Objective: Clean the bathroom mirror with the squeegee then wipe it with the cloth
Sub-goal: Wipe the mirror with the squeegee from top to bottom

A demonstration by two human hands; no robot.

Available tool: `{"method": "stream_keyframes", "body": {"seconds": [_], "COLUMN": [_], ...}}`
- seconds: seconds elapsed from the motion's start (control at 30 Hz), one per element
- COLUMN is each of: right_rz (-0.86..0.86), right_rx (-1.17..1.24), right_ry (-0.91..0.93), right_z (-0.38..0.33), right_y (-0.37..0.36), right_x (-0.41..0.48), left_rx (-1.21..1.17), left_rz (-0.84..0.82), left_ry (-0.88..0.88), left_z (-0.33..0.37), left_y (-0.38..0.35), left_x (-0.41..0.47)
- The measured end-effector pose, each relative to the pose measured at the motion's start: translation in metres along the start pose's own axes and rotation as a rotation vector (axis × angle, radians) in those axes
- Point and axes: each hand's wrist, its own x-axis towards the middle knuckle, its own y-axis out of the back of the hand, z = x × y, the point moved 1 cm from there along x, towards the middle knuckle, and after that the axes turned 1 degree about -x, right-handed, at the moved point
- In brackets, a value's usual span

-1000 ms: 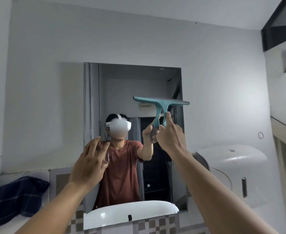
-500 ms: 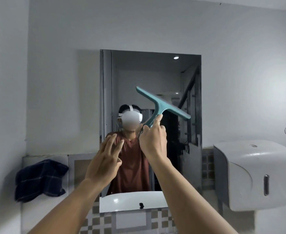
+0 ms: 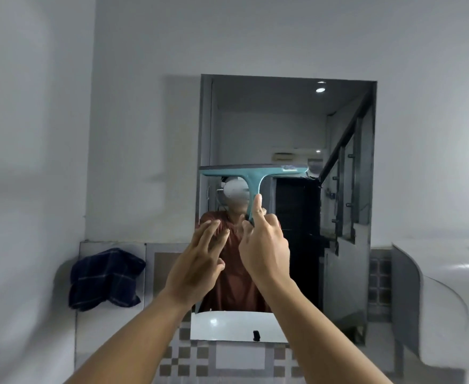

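A rectangular mirror (image 3: 288, 128) hangs on the grey wall straight ahead. My right hand (image 3: 263, 245) grips the handle of a teal squeegee (image 3: 252, 176), index finger laid along the stem. Its blade lies level across the left and middle of the mirror at about mid-height. My left hand (image 3: 200, 261) is raised just left of the right one, fingers spread, holding nothing. A dark blue checked cloth (image 3: 105, 278) is draped on a ledge at the left, below mirror height. The mirror reflects a person in a reddish shirt, partly hidden by my hands.
A white paper dispenser (image 3: 446, 300) juts from the wall at the right. Chequered tiles (image 3: 189, 353) run below the mirror. The reflection shows a white basin rim, a staircase railing and a ceiling light.
The squeegee has swung from tilted on the mirror's right side to level on the left side. Both hands shifted left with it, and my view turned left.
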Motion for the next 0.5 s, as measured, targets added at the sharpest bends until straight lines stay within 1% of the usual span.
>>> {"method": "stream_keyframes", "body": {"seconds": [0.17, 0.33, 0.5], "right_rz": [0.014, 0.011, 0.024], "right_rx": [-0.125, -0.169, -0.228], "right_ry": [0.053, 0.113, 0.189], "right_z": [0.018, 0.031, 0.052], "right_y": [0.019, 0.032, 0.044], "right_x": [0.003, 0.008, 0.016], "left_rx": [0.033, 0.01, 0.018], "left_rz": [0.021, 0.079, 0.085], "left_ry": [-0.003, 0.006, 0.009], "left_z": [-0.001, 0.006, 0.006], "left_y": [-0.004, -0.009, -0.01], "left_x": [-0.004, -0.014, -0.018]}}
